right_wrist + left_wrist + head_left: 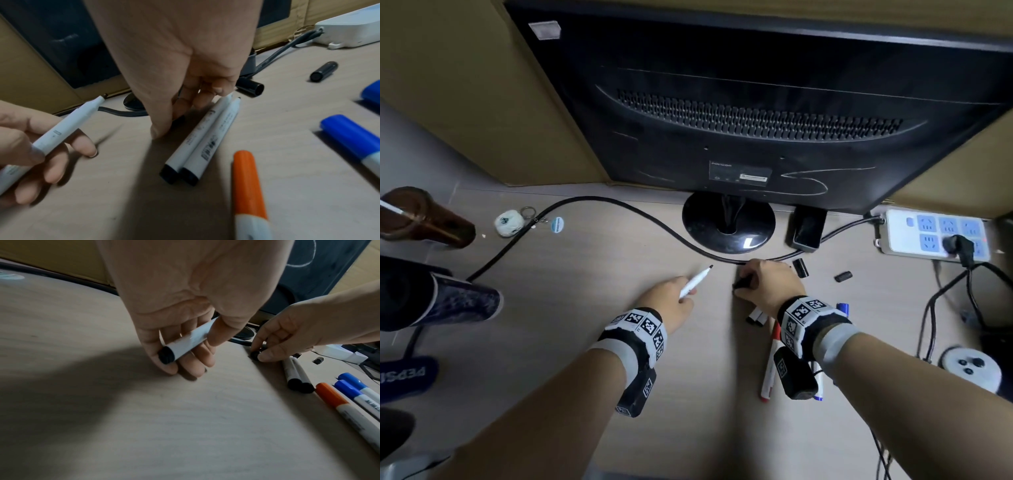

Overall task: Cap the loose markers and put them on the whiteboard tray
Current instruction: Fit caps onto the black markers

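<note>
My left hand [671, 301] grips the uncapped marker [695, 281], tip aimed toward the monitor base [727, 222]. Just right of that tip, my right hand [767, 284] pinches a black cap [255, 355] on the surface [585, 308].

Dim indoor light, soft focus throughout.
You get strong bending at the head view's edges, a glare spot on the monitor base [748, 242], broad hand shadows across the desk [185, 426] in both wrist views, and blurred markers at the right-wrist frame's right edge.
</note>
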`<state>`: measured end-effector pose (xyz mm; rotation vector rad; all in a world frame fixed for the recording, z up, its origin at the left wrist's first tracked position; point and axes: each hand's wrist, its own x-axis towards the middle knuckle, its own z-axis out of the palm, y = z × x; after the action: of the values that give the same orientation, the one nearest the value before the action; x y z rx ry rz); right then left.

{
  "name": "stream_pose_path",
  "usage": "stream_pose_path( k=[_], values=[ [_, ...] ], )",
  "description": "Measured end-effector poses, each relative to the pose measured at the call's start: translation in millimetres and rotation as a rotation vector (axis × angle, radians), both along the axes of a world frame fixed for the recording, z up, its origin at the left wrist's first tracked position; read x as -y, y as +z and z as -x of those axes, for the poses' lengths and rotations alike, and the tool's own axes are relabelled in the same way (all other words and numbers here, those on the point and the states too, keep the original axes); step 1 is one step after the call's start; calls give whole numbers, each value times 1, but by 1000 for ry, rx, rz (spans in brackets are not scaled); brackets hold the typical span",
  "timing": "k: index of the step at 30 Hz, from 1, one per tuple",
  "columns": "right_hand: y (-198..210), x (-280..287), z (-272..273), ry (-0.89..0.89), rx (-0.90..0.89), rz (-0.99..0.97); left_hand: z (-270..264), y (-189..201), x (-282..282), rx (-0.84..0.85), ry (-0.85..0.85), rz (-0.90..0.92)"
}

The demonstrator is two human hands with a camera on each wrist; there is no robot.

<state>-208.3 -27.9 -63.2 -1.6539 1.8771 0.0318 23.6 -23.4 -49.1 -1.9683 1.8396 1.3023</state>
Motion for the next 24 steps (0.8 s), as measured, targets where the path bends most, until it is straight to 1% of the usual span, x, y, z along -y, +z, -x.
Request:
stream_pose_path(
  k=[6, 8, 12, 16, 19, 22, 24],
  values=[
    [4, 9, -7, 90, 18, -1, -5, -2, 1, -27, 54, -10],
    [8, 7, -6, 42, 91, -5, -4, -2, 0, -32, 66, -11],
    [16, -5, 8, -76, 299, 30, 5, 3, -4, -40, 52, 16],
    [36, -18, 30, -34, 320, 16, 16, 14, -11, -94, 28, 32],
    [50, -30, 46, -48, 349, 0, 26, 23, -19, -89, -6, 65],
    [63, -44, 57, -136, 507, -61, 35, 34, -28, -84, -29, 97],
    [67, -52, 62, -166, 560, -49, 41, 41, -35, -74, -41, 127]
  ],
)
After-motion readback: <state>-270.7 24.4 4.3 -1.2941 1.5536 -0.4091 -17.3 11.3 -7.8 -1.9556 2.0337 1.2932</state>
